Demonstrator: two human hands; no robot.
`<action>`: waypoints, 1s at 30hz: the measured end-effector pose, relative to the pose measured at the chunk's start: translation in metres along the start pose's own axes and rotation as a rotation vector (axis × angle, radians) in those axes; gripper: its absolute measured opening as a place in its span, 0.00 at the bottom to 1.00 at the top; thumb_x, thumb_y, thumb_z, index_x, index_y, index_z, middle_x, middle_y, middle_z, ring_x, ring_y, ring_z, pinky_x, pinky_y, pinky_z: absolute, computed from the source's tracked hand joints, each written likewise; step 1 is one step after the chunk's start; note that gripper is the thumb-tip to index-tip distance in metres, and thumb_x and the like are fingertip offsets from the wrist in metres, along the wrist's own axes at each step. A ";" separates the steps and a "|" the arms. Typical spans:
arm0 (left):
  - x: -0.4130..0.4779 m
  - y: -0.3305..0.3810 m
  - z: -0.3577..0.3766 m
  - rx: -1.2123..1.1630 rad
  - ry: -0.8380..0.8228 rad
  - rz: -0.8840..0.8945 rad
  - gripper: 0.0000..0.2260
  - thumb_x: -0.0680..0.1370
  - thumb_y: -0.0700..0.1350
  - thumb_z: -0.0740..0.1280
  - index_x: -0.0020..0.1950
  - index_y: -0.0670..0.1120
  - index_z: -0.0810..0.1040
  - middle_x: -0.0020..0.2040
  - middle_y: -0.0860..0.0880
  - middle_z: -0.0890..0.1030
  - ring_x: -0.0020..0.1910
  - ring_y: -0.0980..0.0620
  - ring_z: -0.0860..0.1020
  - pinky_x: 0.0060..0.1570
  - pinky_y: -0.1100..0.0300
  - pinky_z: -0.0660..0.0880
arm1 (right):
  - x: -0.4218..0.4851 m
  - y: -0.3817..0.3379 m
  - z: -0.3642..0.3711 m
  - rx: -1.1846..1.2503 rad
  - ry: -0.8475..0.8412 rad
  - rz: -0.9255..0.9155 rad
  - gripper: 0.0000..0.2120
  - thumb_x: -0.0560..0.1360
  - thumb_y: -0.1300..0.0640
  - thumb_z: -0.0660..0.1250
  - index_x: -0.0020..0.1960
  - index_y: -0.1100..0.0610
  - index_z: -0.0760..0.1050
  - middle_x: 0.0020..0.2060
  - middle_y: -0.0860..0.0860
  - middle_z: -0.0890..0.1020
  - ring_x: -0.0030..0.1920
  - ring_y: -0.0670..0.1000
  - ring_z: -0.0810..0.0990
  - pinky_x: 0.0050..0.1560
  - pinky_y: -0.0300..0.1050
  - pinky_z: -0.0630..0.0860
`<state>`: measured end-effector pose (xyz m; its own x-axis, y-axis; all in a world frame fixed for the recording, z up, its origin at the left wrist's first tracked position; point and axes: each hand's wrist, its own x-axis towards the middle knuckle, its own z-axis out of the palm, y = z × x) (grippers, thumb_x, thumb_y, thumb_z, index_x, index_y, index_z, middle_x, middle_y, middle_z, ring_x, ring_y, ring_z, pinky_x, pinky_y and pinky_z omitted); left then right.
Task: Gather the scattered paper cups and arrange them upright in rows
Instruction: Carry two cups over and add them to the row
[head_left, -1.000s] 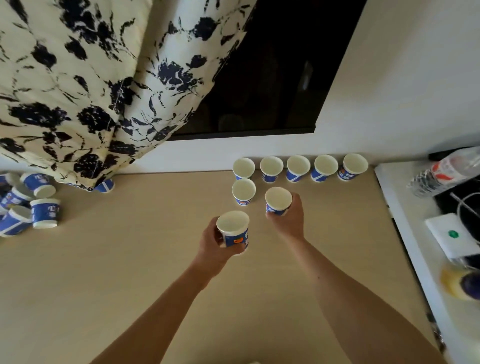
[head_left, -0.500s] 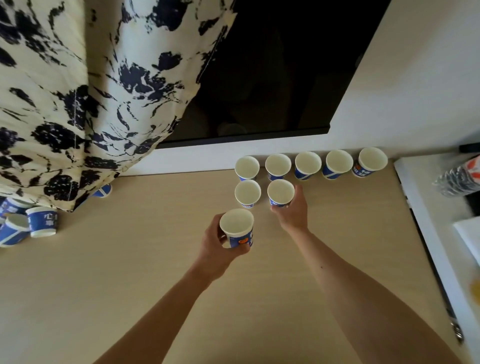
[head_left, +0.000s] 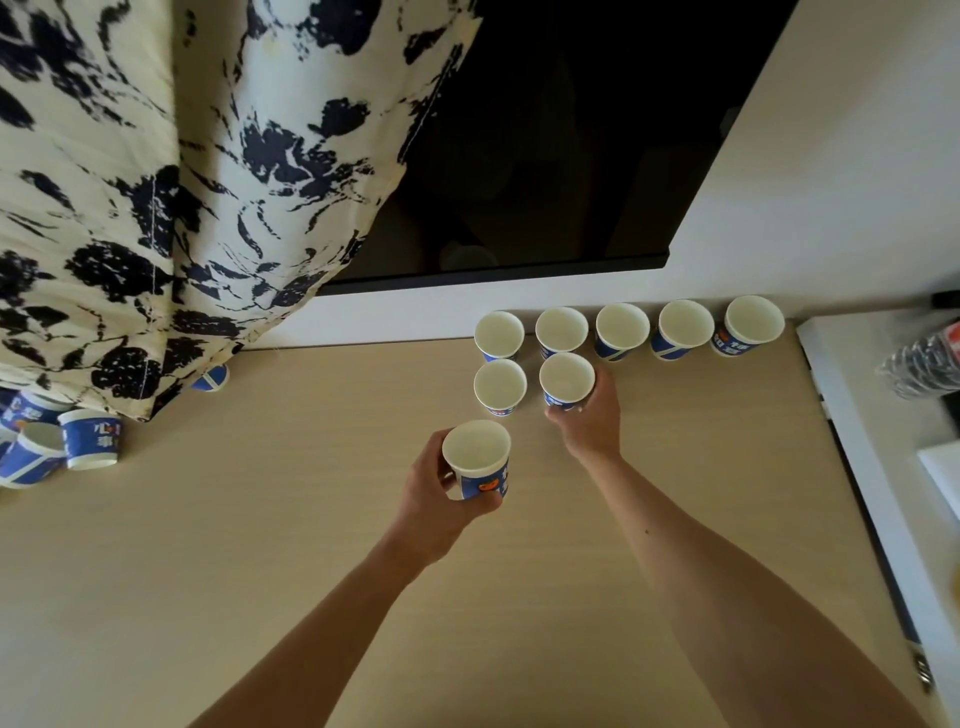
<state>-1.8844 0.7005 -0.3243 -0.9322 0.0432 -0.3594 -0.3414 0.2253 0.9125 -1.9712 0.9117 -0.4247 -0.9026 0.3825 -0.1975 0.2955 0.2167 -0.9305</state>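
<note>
Several blue-and-white paper cups stand upright in a back row along the wall. In front of that row stands a second-row cup. Beside it, my right hand grips another upright cup set on the wooden table. My left hand holds a third cup upright, nearer to me than the rows. More cups lie scattered at the far left, partly under the curtain, and one small cup peeks out below the curtain's hem.
A cream curtain with dark floral print hangs over the table's left back. A dark window sits above the rows. A white counter with a plastic bottle borders the table on the right.
My right hand has carried its cup back and set it next to the second-row cup. The left hand keeps its cup almost where it was. The view has shifted.
</note>
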 end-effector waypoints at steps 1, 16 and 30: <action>0.000 0.001 0.001 0.003 0.001 0.002 0.29 0.61 0.37 0.78 0.59 0.49 0.75 0.52 0.55 0.83 0.52 0.56 0.81 0.54 0.62 0.77 | -0.003 0.002 -0.001 0.006 0.006 0.016 0.31 0.62 0.68 0.76 0.59 0.46 0.70 0.57 0.49 0.77 0.56 0.50 0.78 0.54 0.44 0.77; 0.014 0.029 0.075 0.194 -0.096 0.157 0.28 0.64 0.39 0.80 0.61 0.47 0.73 0.52 0.56 0.81 0.50 0.58 0.78 0.46 0.63 0.77 | -0.083 -0.022 -0.071 0.394 -0.510 0.105 0.32 0.63 0.55 0.77 0.66 0.57 0.74 0.60 0.58 0.82 0.62 0.56 0.80 0.61 0.53 0.76; 0.003 0.006 0.047 0.395 -0.132 0.025 0.23 0.68 0.42 0.78 0.61 0.49 0.77 0.56 0.54 0.80 0.55 0.54 0.78 0.50 0.55 0.77 | -0.010 0.001 -0.082 0.128 0.116 0.093 0.27 0.63 0.56 0.82 0.56 0.44 0.73 0.56 0.51 0.78 0.49 0.49 0.81 0.48 0.45 0.79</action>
<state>-1.8838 0.7480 -0.3292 -0.9075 0.1718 -0.3834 -0.2227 0.5772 0.7857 -1.9364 0.9822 -0.3985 -0.8292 0.4977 -0.2544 0.3266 0.0622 -0.9431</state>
